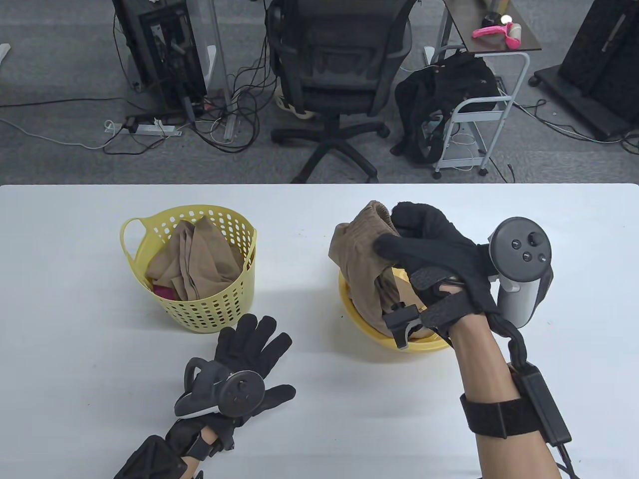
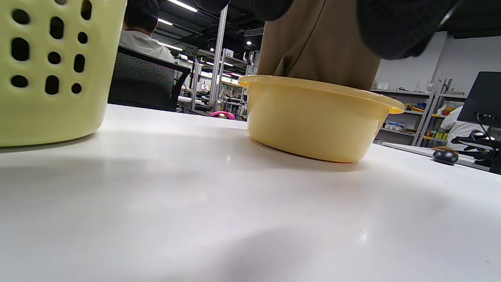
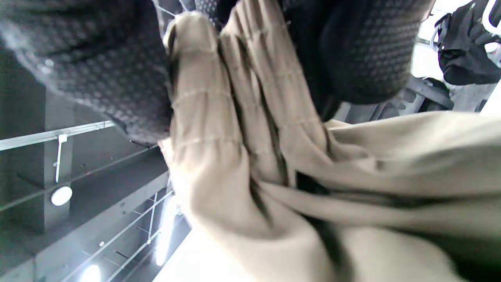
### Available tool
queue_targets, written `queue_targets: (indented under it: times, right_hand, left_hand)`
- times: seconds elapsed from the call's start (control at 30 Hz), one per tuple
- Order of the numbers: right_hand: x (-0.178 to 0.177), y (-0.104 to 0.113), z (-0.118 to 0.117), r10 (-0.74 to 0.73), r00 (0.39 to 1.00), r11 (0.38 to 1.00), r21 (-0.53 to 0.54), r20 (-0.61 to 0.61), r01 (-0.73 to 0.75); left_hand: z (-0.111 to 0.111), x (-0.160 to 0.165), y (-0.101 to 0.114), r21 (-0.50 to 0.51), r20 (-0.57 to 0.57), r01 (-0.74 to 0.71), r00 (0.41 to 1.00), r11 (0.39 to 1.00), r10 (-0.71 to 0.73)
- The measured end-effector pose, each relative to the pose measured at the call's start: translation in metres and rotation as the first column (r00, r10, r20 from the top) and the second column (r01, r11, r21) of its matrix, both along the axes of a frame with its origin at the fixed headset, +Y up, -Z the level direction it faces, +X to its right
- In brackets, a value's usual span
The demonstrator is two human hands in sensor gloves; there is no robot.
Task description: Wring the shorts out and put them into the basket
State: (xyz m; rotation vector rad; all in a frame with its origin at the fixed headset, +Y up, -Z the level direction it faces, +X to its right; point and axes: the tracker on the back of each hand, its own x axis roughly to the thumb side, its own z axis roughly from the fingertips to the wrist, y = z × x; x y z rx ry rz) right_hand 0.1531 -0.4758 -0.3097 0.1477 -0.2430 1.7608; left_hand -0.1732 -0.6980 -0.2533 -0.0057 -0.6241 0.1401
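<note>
My right hand (image 1: pixel 399 234) grips a bunched pair of tan shorts (image 1: pixel 360 259) by the waistband, lifted above a yellow bowl (image 1: pixel 364 327), with the lower cloth hanging into it. The right wrist view shows the gathered waistband (image 3: pixel 242 117) pinched between gloved fingers (image 3: pixel 352 51). A perforated yellow basket (image 1: pixel 219 304) stands at the left and holds more tan cloth (image 1: pixel 199 259). My left hand (image 1: pixel 249 359) lies flat on the table below the basket, fingers spread, holding nothing. The left wrist view shows the basket's wall (image 2: pixel 47 78), the bowl (image 2: pixel 317 117) and the shorts (image 2: pixel 317 39) hanging into it.
The white table (image 1: pixel 75 299) has bare surface left of the basket and right of the bowl. Behind its far edge stand an office chair (image 1: pixel 339 75), a computer tower (image 1: pixel 159 50) with cables and a metal cart (image 1: pixel 479 100) with a black bag.
</note>
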Motion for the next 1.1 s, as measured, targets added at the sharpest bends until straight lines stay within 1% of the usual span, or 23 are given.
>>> queue_targets:
  times: [0.2,0.47,0.87,1.1]
  right_hand:
    - [0.0,0.011,0.006,-0.111,0.993,0.994,0.008,-0.038,0.111]
    - [-0.005,0.022,0.014,-0.2,0.976,0.979,0.022,-0.09,0.203]
    - [-0.018,0.032,0.022,-0.282,0.946,0.956,0.031,-0.16,0.291]
    - [-0.029,0.041,0.028,-0.346,0.909,0.932,0.029,-0.232,0.362]
  left_hand:
    - [0.0,0.001,0.0,0.002,0.004,0.003,1.0,1.0,-0.003]
    - [0.001,0.001,0.0,0.003,0.005,0.003,1.0,1.0,-0.003]
    - [0.001,0.002,0.0,0.007,0.008,0.006,1.0,1.0,-0.006]
    - [0.002,0.001,0.001,0.014,0.005,0.0,1.0,1.0,0.0]
